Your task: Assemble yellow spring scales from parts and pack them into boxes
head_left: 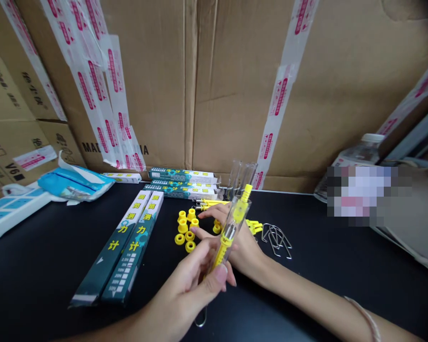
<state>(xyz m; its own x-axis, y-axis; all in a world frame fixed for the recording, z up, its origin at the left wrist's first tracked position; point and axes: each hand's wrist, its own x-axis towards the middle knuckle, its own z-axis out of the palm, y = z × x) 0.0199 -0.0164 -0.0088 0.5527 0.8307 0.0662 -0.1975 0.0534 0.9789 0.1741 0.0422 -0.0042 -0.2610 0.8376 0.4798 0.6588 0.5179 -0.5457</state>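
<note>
My left hand is wrapped round a clear tubular spring scale with a yellow graduated inner part, tilted up and away. A yellow piece sticks out of its upper end, and a metal hook shows below the hand. Beyond the tube, my right hand stretches over the table with fingers apart, partly hidden by the scale. By its fingertips lie several yellow plastic caps; one yellow cap sits beneath the fingers, and I cannot tell whether they touch it.
Two long spring scale boxes lie at left, with more boxes behind. Bent metal hooks, clear tubes and yellow rods surround the right hand. A power strip, blue packet and bottle stand farther out.
</note>
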